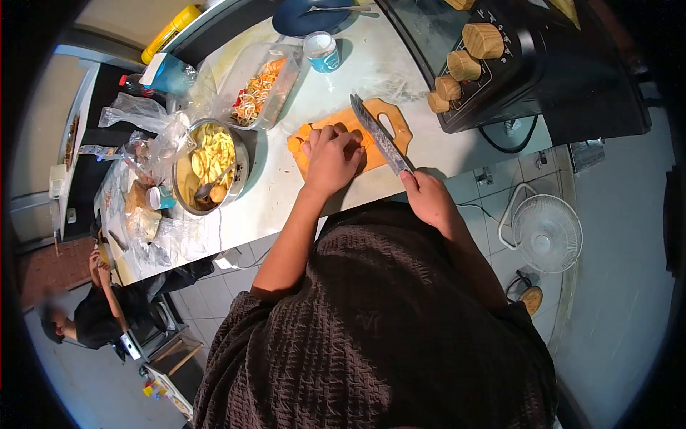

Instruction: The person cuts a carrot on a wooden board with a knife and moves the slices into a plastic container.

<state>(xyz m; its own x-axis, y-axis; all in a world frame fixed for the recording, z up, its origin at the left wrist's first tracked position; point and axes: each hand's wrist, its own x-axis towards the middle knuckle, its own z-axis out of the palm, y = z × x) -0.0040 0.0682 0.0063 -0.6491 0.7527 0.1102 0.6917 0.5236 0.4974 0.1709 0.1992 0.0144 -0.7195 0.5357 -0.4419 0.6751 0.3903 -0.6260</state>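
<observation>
On the cutting board (389,118), left hand (330,159) palm-down, fingers curled over orange pieces (300,139); right hand (427,196) fingers clenched around knife (380,136).

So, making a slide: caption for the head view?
Left hand steadies food on a board; right hand holds a knife.

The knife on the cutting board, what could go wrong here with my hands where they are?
1. The left hand presses the orange food down right beside the knife blade, so a slip could nick the fingertips.
2. The cutting board lies on a smooth counter and might slide under pressure.
3. The right hand sits near the counter's edge, so the elbow has little support and the cut could wobble.
</observation>
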